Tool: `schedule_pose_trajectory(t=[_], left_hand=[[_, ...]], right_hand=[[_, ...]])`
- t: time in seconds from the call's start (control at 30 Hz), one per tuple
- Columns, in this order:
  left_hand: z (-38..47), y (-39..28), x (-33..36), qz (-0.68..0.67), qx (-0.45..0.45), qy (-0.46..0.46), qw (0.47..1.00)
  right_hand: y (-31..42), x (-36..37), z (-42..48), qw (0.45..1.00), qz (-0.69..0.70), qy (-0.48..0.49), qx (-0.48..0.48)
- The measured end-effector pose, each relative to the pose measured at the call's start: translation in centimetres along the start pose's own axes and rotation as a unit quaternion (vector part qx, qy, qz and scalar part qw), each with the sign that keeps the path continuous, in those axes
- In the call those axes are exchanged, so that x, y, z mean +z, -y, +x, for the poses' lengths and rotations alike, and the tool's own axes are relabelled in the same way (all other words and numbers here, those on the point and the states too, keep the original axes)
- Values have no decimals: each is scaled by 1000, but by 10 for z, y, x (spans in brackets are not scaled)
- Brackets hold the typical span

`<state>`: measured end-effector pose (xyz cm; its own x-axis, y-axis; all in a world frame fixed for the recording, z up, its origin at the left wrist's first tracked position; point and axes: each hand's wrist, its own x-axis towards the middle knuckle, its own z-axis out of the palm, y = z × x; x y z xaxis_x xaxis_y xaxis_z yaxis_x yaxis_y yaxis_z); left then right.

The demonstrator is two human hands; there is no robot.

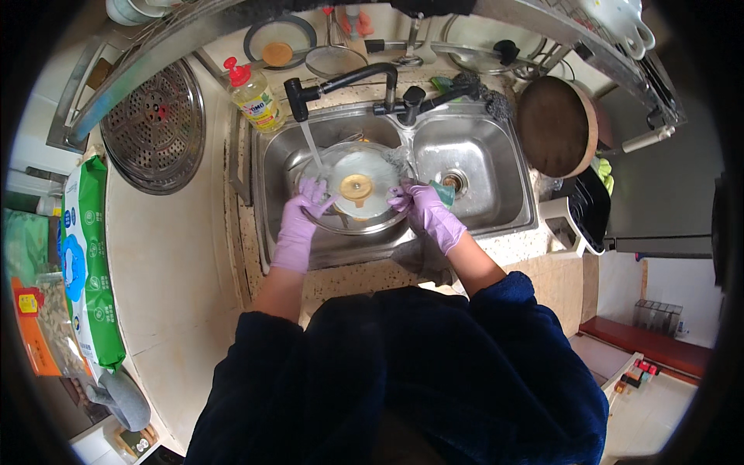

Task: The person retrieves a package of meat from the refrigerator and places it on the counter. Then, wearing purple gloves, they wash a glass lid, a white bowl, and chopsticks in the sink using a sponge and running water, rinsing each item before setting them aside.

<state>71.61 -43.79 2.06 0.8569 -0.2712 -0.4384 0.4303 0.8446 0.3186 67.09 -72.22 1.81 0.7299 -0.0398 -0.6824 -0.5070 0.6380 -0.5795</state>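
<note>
Over the left basin of a stainless steel double sink [480,133] I hold a round glass pot lid [366,163] with a steel rim. At its middle is a round wooden knob [356,187]. My left hand [302,215], in a purple rubber glove, is at the lid's left edge with its fingers spread over the glass. My right hand [427,209], gloved alike, grips the right edge with curled fingers. Beside it shows a green thing [443,193], perhaps a scrubber; whether I hold it, I cannot tell. Water runs from the black faucet [297,99] onto the lid's left side.
A dish soap bottle [256,104] stands behind the sink's left corner. Further left are a perforated steamer tray [154,125] and a wipes pack [87,261]. A brown round pan [555,127] leans at the right. Dark scouring pads [498,106] lie behind the right basin. A metal rack [215,38] spans above.
</note>
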Motion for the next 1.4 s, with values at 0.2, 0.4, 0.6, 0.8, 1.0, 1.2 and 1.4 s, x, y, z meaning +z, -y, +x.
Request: schedule_pose_trajectory(t=[0.2, 0.4, 0.6, 0.8, 1.0, 1.2, 1.4], left_hand=[[29, -2, -15, 234, -12, -13, 972], [14, -38, 5, 349, 72, -4, 934], [-17, -61, 26, 380, 151, -114, 905], [-36, -60, -13, 281, 37, -201, 938], [-15, -12, -53, 350, -108, -176, 914], [26, 14, -13, 432, -134, -177, 874], [37, 2, 81, 296, -99, -15, 950]], right_hand=[[8, -11, 45, 993, -86, 23, -73], [-15, 2, 106, 995, -74, 68, -16], [-40, 35, 119, 991, -14, 74, 107], [-7, 37, 70, 974, -131, 107, 150], [30, 26, 31, 953, -293, 66, -33], [59, 44, -14, 899, -374, 12, -228], [67, 83, -59, 607, -663, -78, -430]])
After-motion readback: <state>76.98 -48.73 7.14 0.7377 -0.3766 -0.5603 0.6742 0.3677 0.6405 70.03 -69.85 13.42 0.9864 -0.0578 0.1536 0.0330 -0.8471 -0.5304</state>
